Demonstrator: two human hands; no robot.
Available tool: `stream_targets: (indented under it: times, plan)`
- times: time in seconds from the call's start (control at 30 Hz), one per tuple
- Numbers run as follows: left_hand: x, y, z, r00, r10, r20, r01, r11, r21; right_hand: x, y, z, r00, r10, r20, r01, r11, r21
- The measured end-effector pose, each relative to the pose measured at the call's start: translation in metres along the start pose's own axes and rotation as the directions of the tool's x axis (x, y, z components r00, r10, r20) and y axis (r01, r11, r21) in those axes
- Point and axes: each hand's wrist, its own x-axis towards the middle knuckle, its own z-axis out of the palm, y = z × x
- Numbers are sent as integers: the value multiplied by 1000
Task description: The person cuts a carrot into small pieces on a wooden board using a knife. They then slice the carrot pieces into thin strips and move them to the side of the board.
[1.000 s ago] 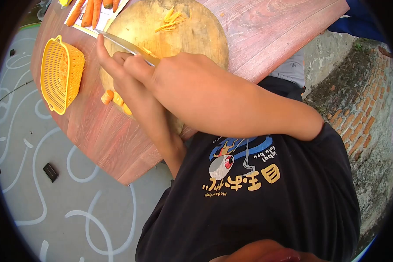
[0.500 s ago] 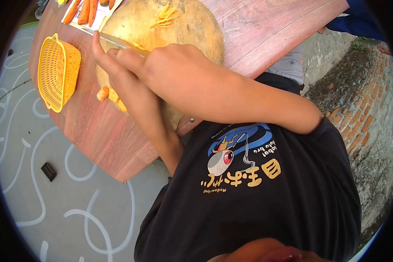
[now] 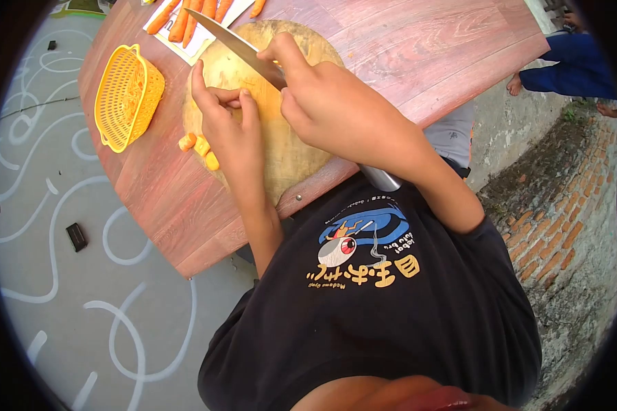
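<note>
Right hand [image 3: 329, 103] is gripping knife [image 3: 233, 42]; left hand [image 3: 230, 133] is curling on cutting board [image 3: 295, 157], grasp unclear. Few carrot chunks [image 3: 200, 145] cut; whole carrots [image 3: 182, 24] waiting.

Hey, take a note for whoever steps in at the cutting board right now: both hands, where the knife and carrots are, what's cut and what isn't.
Right hand: shut on the knife, with the blade slanting across the far side of the cutting board.
Left hand: resting on the board with fingers curled; whether it pins a piece is hidden.
Things: carrot chunks lie at the board's left edge. Whole carrots lie on a white sheet at the far end of the table. A yellow basket stands left of the board.
Done: a few chunks cut.
Left: the whole carrots are uncut.
</note>
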Motion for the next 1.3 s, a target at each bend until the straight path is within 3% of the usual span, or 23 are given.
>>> stream_targets:
  times: [0.07,0.1,0.17,0.23,0.33,0.4,0.47,0.57,0.77,0.93,1.0,1.03,1.07,1.1,1.13,1.17,1.23,1.3]
  plan:
    - [1,3,2,1000,0,9,0,1000,27,-5,-8,-21,983,184,22,-185,978,96]
    - [2,3,4,1000,-14,-19,15,1000,25,-5,-5,-22,985,165,43,-168,982,86]
    - [1,5,7,999,35,23,-35,999,29,-7,7,-22,993,80,-84,-64,983,173]
    - [-2,12,9,1000,25,6,-26,998,61,-12,7,-32,996,84,-26,-77,978,194]
    - [-4,23,10,982,112,155,-101,992,-81,-20,15,-39,997,74,18,-76,974,214]
    - [-10,26,8,990,98,101,-93,995,-48,-22,19,-47,999,31,39,-38,978,207]
    - [-13,25,7,995,83,54,-83,996,-9,-22,19,-56,984,138,108,-158,967,199]
    - [-18,23,6,1000,-8,2,8,997,82,-25,26,-61,986,84,144,-110,977,185]
    - [-30,29,-2,998,49,-47,-43,992,114,-20,31,-71,967,55,251,-69,996,48]
    - [-28,37,-21,943,-67,-326,60,998,-30,-12,35,-80,941,-32,338,36,999,-5]
    - [-23,48,-32,932,-58,-358,51,998,-29,-5,49,-73,900,-355,252,361,932,24]
    - [-20,52,-38,921,-52,-386,44,999,-29,-4,47,-77,899,-358,251,364,931,25]
    - [-15,56,-44,920,-50,-388,43,999,-27,-2,43,-83,894,-279,351,332,938,-101]
    - [-9,58,-49,962,29,-271,-18,999,45,-1,38,-87,880,-185,437,307,924,-228]
    - [-3,58,-52,984,101,-144,-86,990,109,1,39,-87,880,-187,437,309,924,-226]
    - [2,54,-50,984,100,-144,-85,990,110,3,41,-86,883,-178,435,305,921,-244]
    - [13,44,-42,904,416,97,-422,834,356,6,44,-86,886,-170,432,301,918,-257]
    - [19,43,-31,888,422,181,-459,822,338,7,46,-87,901,-250,353,342,912,-227]
